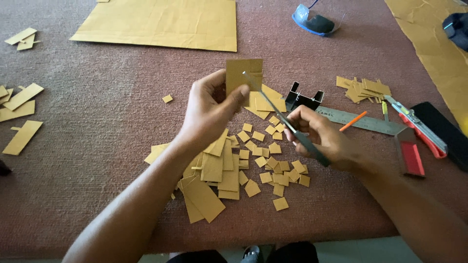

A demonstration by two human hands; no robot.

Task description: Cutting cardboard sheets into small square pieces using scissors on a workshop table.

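A: Over on the far left, loose cardboard strips (pixel 22 102) are seen scattered on the reddish-brown surface (pixel 97 160), with a large cardboard sheet (pixel 161 24) laid flat higher up.

B: And the left hand (pixel 207 114)?

A: It is raised above the surface, its grip pinched on a small cardboard piece (pixel 242 73), thumb in front, fingers behind. The piece is held upright, above the pile.

B: What is seen beneath it?

A: A heap of cut cardboard squares (pixel 265 156) and longer rectangles (pixel 209 180) is spread on the surface between the two forearms.

B: Now the right hand (pixel 324 139).

A: Its grip is closed round the dark handle of a thin blade tool (pixel 287 124), and the tip is brought up against the held piece's right edge.

B: Further right?

A: A small black channel-shaped piece (pixel 303 97) is stood by a metal ruler (pixel 358 120), an orange pencil (pixel 353 121) is laid across it, and another stack of cardboard offcuts (pixel 364 89) is seen behind. A red utility knife (pixel 419 127) and a red-topped block (pixel 409 153) are placed beside a black slab (pixel 446 134) at the edge. Blue safety glasses (pixel 312 20) are left up top.
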